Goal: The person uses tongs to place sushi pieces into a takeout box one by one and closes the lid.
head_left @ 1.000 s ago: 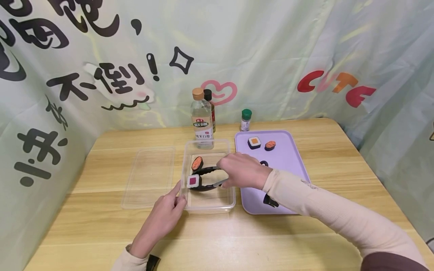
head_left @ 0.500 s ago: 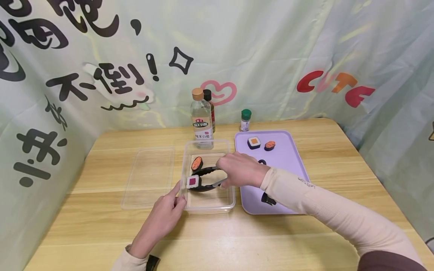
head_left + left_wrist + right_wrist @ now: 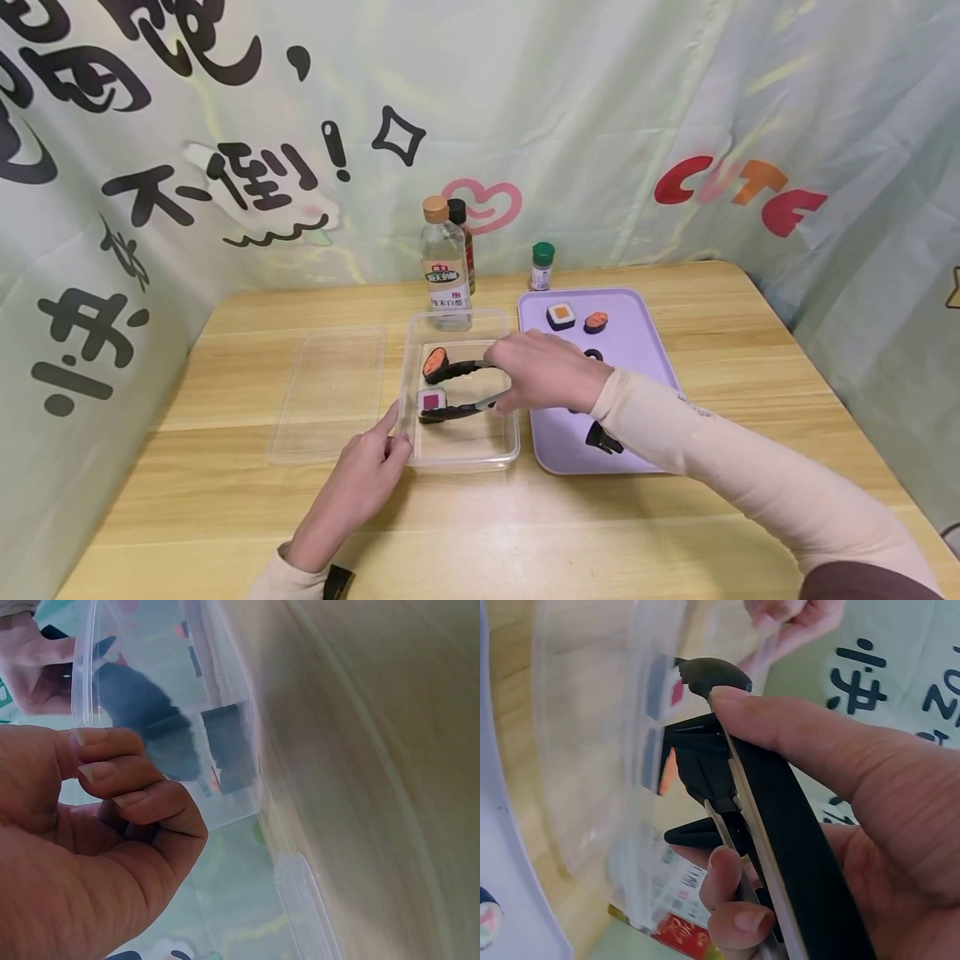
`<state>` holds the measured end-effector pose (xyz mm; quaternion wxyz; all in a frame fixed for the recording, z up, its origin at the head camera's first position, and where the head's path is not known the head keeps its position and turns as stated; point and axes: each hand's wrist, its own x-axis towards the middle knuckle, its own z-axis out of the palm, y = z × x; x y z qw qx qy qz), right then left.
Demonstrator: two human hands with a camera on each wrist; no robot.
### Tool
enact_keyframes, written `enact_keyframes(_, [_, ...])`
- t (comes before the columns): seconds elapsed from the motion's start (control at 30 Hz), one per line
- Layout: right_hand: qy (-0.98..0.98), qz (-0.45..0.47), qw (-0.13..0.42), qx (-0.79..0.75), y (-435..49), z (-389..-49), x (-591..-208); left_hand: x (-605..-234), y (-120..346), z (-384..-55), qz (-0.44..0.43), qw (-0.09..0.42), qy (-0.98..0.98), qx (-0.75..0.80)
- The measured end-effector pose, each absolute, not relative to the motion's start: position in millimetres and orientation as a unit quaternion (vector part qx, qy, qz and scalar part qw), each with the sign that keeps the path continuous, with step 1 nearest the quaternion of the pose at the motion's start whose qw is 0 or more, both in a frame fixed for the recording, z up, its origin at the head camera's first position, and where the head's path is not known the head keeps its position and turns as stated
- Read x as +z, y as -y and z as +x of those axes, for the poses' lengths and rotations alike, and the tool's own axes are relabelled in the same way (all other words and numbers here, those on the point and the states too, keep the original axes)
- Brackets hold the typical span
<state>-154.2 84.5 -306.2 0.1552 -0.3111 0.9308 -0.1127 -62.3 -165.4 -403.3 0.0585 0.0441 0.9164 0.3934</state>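
Note:
My right hand (image 3: 536,371) grips black-tipped kitchen tongs (image 3: 461,411); the tongs (image 3: 757,802) fill the middle of the right wrist view. Their arms are spread inside a clear plastic food container (image 3: 465,461). A sushi roll with a magenta centre (image 3: 432,401) lies in the container, the nearer tong tip against its front. The farther tip reaches an orange-topped sushi piece (image 3: 435,364) behind it. My left hand (image 3: 371,462) holds the container's left wall near the front corner. In the left wrist view, the left hand's fingers (image 3: 161,802) are curled at the rim.
A clear lid (image 3: 330,396) lies left of the container. On the right, a purple tray (image 3: 637,358) bears an orange-centred roll (image 3: 560,316) and another orange-topped piece (image 3: 596,322). A vinegar bottle (image 3: 446,271), a dark-capped bottle (image 3: 458,212) and a green-capped jar (image 3: 542,267) stand behind.
The tongs' arms have spread apart; the magenta-centred roll, earlier between their tips, now lies by the nearer tip, shifted slightly right. My right hand has moved slightly right; the left stays put.

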Motion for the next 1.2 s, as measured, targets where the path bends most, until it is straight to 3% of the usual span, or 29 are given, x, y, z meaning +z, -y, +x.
enact_keyframes(0.6, [-0.941,-0.255,0.094,-0.2,-154,-140,-281,-406,165,-64,0.044,0.058,-0.922,0.38])
enact_keyframes(1.2, [-0.958,-0.16,0.055,-0.232,-243,-138,-304,-405,165,-63,0.047,0.057,-0.919,0.388])
